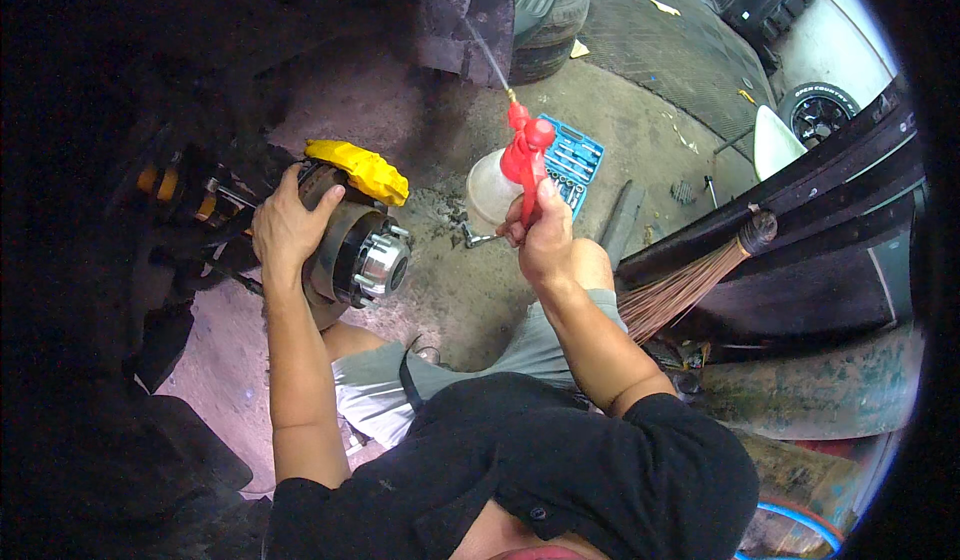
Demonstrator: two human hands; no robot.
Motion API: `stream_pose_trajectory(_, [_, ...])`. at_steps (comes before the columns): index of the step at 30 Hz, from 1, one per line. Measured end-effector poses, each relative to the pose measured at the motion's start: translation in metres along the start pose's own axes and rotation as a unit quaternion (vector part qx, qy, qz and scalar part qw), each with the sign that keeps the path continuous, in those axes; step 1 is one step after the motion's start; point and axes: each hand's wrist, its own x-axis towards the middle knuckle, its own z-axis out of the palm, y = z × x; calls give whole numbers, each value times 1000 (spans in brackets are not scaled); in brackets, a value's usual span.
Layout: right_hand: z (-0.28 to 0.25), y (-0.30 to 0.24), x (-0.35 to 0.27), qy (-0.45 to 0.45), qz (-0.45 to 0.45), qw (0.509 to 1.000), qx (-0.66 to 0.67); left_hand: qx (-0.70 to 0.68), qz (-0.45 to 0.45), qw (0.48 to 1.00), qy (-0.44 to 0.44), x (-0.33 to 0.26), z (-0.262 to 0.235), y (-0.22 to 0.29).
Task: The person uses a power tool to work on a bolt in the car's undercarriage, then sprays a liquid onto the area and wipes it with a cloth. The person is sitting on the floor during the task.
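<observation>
My left hand (288, 222) is on the edge of a brake disc (330, 270), its thumb toward the outer side and the other fingers toward the back, partly hidden. A yellow brake caliper (362, 170) sits on the disc just beyond this hand. From the disc's middle sticks out a silver wheel hub (383, 265) with several studs. My right hand (545, 237) is closed around the red handle of a spray bottle (492, 188) with a whitish body. A thin pale streak runs from its brass nozzle tip (511, 96) toward a dark panel.
A blue socket set case (572, 155) lies unfolded on the floor behind the bottle, with a ratchet (482, 237) nearby. A twig broom (700, 278) leans at right. Tires (555, 25) stand at the back. Dark suspension parts (205, 195) crowd the left.
</observation>
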Motion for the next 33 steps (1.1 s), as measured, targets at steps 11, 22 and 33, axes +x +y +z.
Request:
stream_pose_trajectory(11, [-15, 25, 9, 20, 35, 998, -53, -4, 6, 1000, 17, -1, 2, 0])
stream_pose_trajectory(22, [0, 41, 12, 23, 41, 998, -33, -10, 9, 1000, 10, 1, 3, -5])
stream_pose_trajectory(33, [0, 35, 13, 6, 33, 995, -94, -20, 21, 999, 33, -2, 0, 0])
